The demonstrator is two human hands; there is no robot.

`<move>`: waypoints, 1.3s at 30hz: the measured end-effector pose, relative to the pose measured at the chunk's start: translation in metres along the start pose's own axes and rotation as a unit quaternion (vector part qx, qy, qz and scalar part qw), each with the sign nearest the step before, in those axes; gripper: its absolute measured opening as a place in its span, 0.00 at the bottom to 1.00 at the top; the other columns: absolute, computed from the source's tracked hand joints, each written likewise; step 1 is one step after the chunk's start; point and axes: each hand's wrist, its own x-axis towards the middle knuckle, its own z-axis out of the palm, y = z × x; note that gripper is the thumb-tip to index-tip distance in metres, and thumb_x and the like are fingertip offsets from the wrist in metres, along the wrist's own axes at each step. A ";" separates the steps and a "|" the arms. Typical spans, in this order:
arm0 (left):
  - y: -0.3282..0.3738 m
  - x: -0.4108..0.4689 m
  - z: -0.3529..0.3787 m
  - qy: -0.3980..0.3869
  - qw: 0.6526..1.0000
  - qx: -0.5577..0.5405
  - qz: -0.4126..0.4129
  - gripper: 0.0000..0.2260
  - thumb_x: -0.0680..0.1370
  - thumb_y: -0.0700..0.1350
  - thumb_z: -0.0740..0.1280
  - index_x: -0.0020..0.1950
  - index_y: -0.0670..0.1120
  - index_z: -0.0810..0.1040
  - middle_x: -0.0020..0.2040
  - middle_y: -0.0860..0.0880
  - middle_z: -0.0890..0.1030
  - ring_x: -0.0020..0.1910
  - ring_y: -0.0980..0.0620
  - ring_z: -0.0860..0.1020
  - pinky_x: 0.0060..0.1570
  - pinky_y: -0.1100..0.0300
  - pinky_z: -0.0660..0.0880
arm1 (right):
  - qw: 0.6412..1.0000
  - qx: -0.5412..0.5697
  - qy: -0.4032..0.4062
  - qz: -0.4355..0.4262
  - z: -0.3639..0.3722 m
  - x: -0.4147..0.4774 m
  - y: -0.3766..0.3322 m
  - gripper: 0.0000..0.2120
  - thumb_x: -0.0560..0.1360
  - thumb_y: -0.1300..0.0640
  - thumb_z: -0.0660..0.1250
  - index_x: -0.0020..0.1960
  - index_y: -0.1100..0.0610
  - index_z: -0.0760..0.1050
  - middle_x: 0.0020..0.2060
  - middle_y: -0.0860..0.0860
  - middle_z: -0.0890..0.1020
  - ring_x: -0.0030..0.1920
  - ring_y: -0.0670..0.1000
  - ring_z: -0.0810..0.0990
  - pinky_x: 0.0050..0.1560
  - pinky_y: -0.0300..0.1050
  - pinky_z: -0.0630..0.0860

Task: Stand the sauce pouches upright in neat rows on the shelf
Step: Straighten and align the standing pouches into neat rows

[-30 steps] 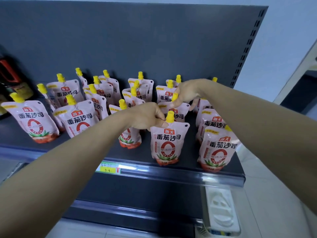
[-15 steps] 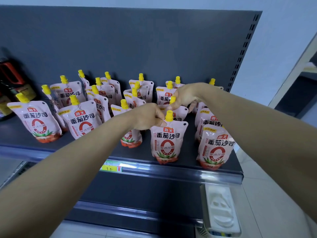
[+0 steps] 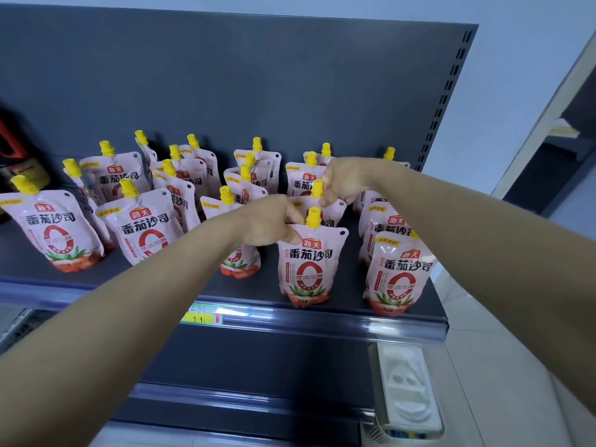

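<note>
- Many pink sauce pouches with yellow caps stand on the dark shelf (image 3: 322, 321), loosely grouped rather than in straight rows.
- Far left, one front pouch (image 3: 53, 233) leans left near the shelf edge; a second leaning pouch (image 3: 145, 227) stands just beside it.
- The left hand (image 3: 271, 222) pinches the top left corner of the front centre pouch (image 3: 309, 262), fingers bunched beside its cap; that pouch stands upright near the front lip.
- The right hand (image 3: 342, 182) closes its fingertips on the cap of the pouch behind (image 3: 317, 206), though the grip is partly hidden.
- At far right, another upright pouch (image 3: 400, 275) stands by the edge.
- A price tag (image 3: 203, 316) sits on the shelf rail.
</note>
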 end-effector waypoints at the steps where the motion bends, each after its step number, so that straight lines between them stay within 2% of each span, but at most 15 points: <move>1: 0.000 -0.001 0.000 0.000 1.000 -0.002 0.002 0.07 0.73 0.37 0.69 0.50 0.38 0.82 0.51 0.42 0.84 0.52 0.45 0.80 0.58 0.53 0.74 | 1.000 -0.009 0.006 -0.007 0.000 -0.002 -0.001 0.09 0.74 0.54 0.71 0.43 0.61 0.77 0.33 0.52 0.74 0.31 0.49 0.74 0.31 0.37 0.70; 4: -0.002 -0.001 -0.001 -0.012 1.000 0.006 -0.001 0.06 0.73 0.36 0.70 0.48 0.39 0.83 0.49 0.44 0.85 0.49 0.47 0.80 0.55 0.55 0.75 | 0.998 -0.050 0.017 -0.024 -0.001 -0.006 -0.001 0.16 0.75 0.54 0.68 0.54 0.67 0.78 0.35 0.53 0.74 0.38 0.51 0.72 0.33 0.33 0.66; 7: -0.005 -0.001 0.000 -0.009 1.000 0.021 -0.003 0.05 0.73 0.37 0.70 0.47 0.39 0.82 0.49 0.42 0.84 0.50 0.47 0.80 0.55 0.53 0.75 | 0.997 -0.063 0.027 -0.033 0.000 -0.007 -0.001 0.18 0.76 0.53 0.67 0.56 0.68 0.79 0.42 0.55 0.74 0.43 0.50 0.70 0.31 0.29 0.62; 10: -0.006 -0.002 0.000 -0.005 1.000 0.020 -0.003 0.06 0.73 0.37 0.70 0.49 0.40 0.83 0.49 0.44 0.85 0.51 0.48 0.80 0.57 0.52 0.75 | 0.997 -0.059 0.035 -0.025 0.001 -0.004 0.001 0.16 0.74 0.55 0.70 0.54 0.67 0.79 0.41 0.56 0.76 0.39 0.51 0.73 0.37 0.38 0.68; 12: -0.006 -0.002 0.000 -0.007 1.000 0.021 -0.003 0.06 0.73 0.37 0.70 0.48 0.39 0.82 0.50 0.44 0.85 0.52 0.47 0.81 0.57 0.52 0.75 | 0.998 -0.040 0.038 -0.018 0.001 -0.003 0.002 0.14 0.73 0.56 0.71 0.52 0.66 0.79 0.40 0.56 0.77 0.40 0.53 0.75 0.43 0.43 0.72; 16: -0.006 -0.002 0.000 -0.007 1.000 0.018 -0.004 0.08 0.73 0.37 0.69 0.51 0.39 0.82 0.51 0.44 0.84 0.53 0.47 0.80 0.59 0.50 0.75 | 0.999 -0.020 0.030 -0.016 0.001 -0.002 0.004 0.10 0.72 0.55 0.72 0.46 0.60 0.75 0.37 0.55 0.77 0.42 0.53 0.76 0.49 0.48 0.75; 18: -0.006 -0.002 0.001 -0.004 1.000 0.010 -0.004 0.09 0.73 0.36 0.70 0.52 0.41 0.82 0.52 0.46 0.84 0.53 0.49 0.81 0.59 0.51 0.75 | 0.999 -0.014 0.030 -0.013 0.001 -0.003 0.005 0.10 0.72 0.56 0.72 0.45 0.59 0.73 0.40 0.55 0.78 0.44 0.54 0.77 0.54 0.51 0.77; 20: -0.006 -0.002 0.001 0.000 1.000 0.004 -0.006 0.10 0.73 0.36 0.70 0.52 0.42 0.83 0.51 0.46 0.84 0.52 0.50 0.81 0.59 0.52 0.75 | 1.000 0.000 0.018 -0.010 -0.001 -0.003 0.005 0.07 0.73 0.57 0.71 0.46 0.60 0.75 0.44 0.57 0.79 0.45 0.54 0.79 0.52 0.49 0.78; 22: -0.006 -0.003 0.001 0.002 1.000 0.001 -0.005 0.09 0.73 0.36 0.69 0.51 0.42 0.82 0.51 0.47 0.84 0.52 0.50 0.81 0.59 0.52 0.75 | 1.000 0.019 -0.003 -0.005 -0.004 -0.004 0.004 0.05 0.73 0.60 0.70 0.47 0.60 0.78 0.47 0.57 0.81 0.46 0.53 0.80 0.45 0.42 0.79; 24: -0.006 -0.003 0.000 -0.003 1.000 0.002 -0.003 0.06 0.73 0.36 0.69 0.48 0.43 0.83 0.50 0.47 0.84 0.51 0.50 0.80 0.59 0.51 0.75 | 0.999 0.028 -0.027 0.003 -0.010 -0.006 0.005 0.06 0.74 0.63 0.69 0.51 0.60 0.79 0.48 0.56 0.82 0.44 0.51 0.82 0.41 0.38 0.78; 28: -0.001 -0.007 -0.011 -0.004 0.999 -0.038 0.012 0.05 0.72 0.39 0.71 0.47 0.43 0.82 0.48 0.47 0.84 0.49 0.51 0.81 0.56 0.56 0.75 | 0.997 0.044 -0.055 0.011 -0.026 -0.011 0.005 0.09 0.74 0.66 0.67 0.52 0.57 0.79 0.47 0.54 0.83 0.43 0.48 0.83 0.45 0.39 0.79; 32: 0.008 -0.003 -0.033 0.082 0.992 -0.089 0.036 0.07 0.72 0.43 0.71 0.50 0.46 0.83 0.47 0.50 0.85 0.46 0.58 0.81 0.50 0.69 0.75 | 0.998 0.063 -0.010 0.003 -0.041 -0.014 0.005 0.10 0.76 0.66 0.64 0.56 0.61 0.79 0.51 0.56 0.83 0.49 0.53 0.84 0.50 0.43 0.80; 35: 0.011 0.008 -0.045 0.150 0.986 -0.069 0.036 0.05 0.73 0.40 0.70 0.48 0.47 0.82 0.43 0.52 0.83 0.40 0.63 0.78 0.39 0.81 0.70 | 0.997 0.037 0.065 -0.001 -0.048 -0.011 0.006 0.14 0.76 0.66 0.61 0.59 0.69 0.77 0.56 0.62 0.82 0.55 0.60 0.82 0.55 0.50 0.79; 37: 0.011 0.018 -0.048 0.164 0.985 -0.043 0.023 0.06 0.73 0.39 0.70 0.48 0.45 0.82 0.44 0.50 0.82 0.40 0.60 0.78 0.38 0.79 0.70 | 0.995 0.023 0.101 0.004 -0.048 -0.008 0.009 0.14 0.75 0.66 0.62 0.59 0.67 0.78 0.55 0.62 0.82 0.56 0.60 0.82 0.60 0.52 0.77; 39: 0.009 0.030 -0.047 0.143 0.990 -0.015 0.003 0.08 0.73 0.38 0.70 0.51 0.43 0.81 0.48 0.46 0.82 0.46 0.53 0.79 0.46 0.70 0.73 | 0.993 0.000 0.116 0.001 -0.048 -0.002 0.013 0.14 0.75 0.64 0.63 0.59 0.66 0.78 0.56 0.63 0.82 0.58 0.61 0.80 0.61 0.54 0.76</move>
